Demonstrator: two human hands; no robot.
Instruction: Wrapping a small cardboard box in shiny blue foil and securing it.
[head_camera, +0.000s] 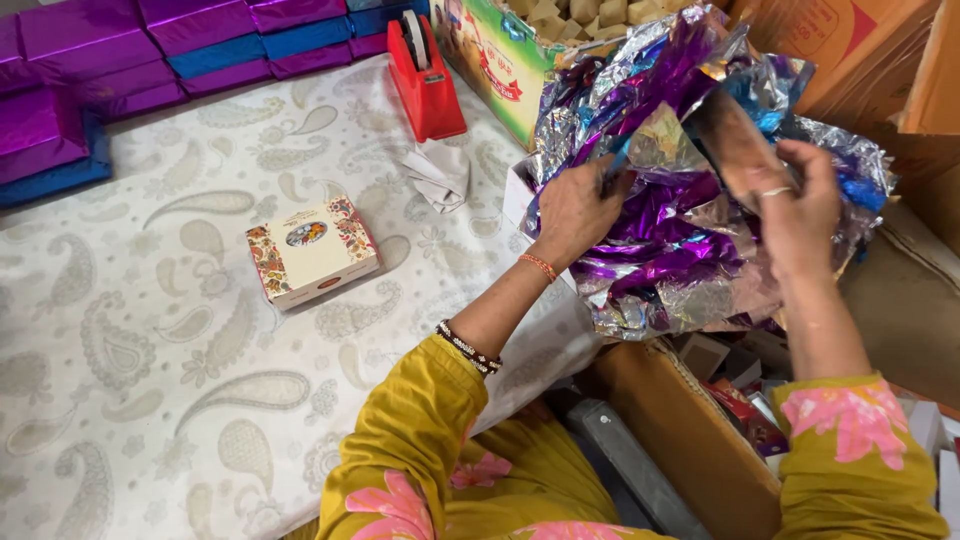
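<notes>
**Both hands deep in foil wrap – tear and slip risk**

Left hand (572, 208) is closed on a fold of the crumpled metallic foil sheets (670, 250), purple/blue/silver, at abt 2 o'clock in view. Right hand (800, 205) pinches a sheet edge near the top of the pile, fingers curled round it, ring showing. The foil pile sits over an open cardboard carton (680, 440) just right of the paisley-cloth counter (150, 330).

Risks, as I judge them: the foil looks thin & creased, so pulling w/ both hands in opposite directions could rip a sheet. Sheets cling together, so more than one may lift at once. Loose ends at 3 o'clock could slide down into the carton.

Around: printed small box (312, 250) lies alone on the counter at 9 o'clock from the hands, well apart. Red tape dispenser (425, 70) at 11 o'clock, a grey cloth scrap (437, 175) just below it. Purple & blue wrapped boxes (120, 70) stacked along the top-left edge. Green carton of small brown pieces (520, 50) at 12 o'clock, touching the foil – it crowds the pile's far side.
</notes>
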